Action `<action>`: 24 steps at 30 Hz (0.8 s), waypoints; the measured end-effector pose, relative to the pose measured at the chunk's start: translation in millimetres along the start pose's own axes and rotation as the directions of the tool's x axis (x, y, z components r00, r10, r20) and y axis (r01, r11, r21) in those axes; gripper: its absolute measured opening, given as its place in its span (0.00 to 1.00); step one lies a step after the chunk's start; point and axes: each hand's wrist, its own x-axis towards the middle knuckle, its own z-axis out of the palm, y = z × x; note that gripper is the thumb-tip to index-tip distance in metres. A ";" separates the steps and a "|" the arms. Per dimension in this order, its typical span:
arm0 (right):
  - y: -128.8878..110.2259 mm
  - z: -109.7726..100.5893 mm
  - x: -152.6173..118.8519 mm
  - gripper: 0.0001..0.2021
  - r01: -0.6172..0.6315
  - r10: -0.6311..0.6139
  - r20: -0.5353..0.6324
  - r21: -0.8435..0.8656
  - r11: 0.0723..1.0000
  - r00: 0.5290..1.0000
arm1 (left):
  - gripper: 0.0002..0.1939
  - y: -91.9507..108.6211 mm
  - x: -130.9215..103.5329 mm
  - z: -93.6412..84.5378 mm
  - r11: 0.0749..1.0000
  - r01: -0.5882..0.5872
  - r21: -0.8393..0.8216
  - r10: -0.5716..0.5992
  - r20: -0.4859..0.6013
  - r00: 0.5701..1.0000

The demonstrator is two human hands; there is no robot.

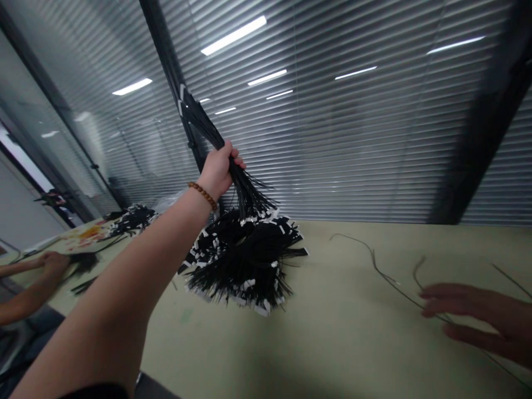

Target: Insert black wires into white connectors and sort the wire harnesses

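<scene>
My left hand [220, 166] is closed round the middle of a bundle of thin black wires [202, 121], lifted and tilted above the table. White tips show at the bundle's upper end, and loose strands fan out at its lower end. Below lies a heaped pile of similar black wires [249, 255] with white ends; the lifted strands overlap it in view. At the right edge, my right hand [477, 316] is slightly blurred, with fingers stretched out and thumb apart. It hovers over or touches a loose thin wire [376, 263]; which one I cannot tell.
A pale green table [332, 343] meets a glass partition with blinds [353, 138] at its back. More black wires [133, 219] lie at the far left. Another person's hands [54, 266] hold a dark bundle [83, 260] there. A short loose wire [511, 280] lies at right.
</scene>
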 end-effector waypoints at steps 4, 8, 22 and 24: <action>-101.2 -1.1 101.0 0.12 -0.086 0.047 0.222 0.168 0.982 0.974 | 0.14 -4.0 -2.6 21.5 0.995 -0.093 -0.021 0.091 -0.100 0.991; -182.0 32.5 179.7 0.13 -0.390 0.103 0.391 0.784 0.484 0.914 | 0.14 -14.1 -9.5 45.5 0.986 -0.155 -0.059 0.143 -0.163 0.976; -168.1 50.9 157.3 0.09 -0.309 0.209 0.234 0.814 0.492 0.949 | 0.15 -31.1 -27.1 54.1 0.981 -0.147 -0.128 0.127 -0.154 0.980; -164.2 43.6 163.3 0.06 -0.069 0.191 -0.120 0.651 0.756 0.974 | 0.14 -35.4 -25.0 54.4 0.980 -0.177 -0.090 0.154 -0.216 0.964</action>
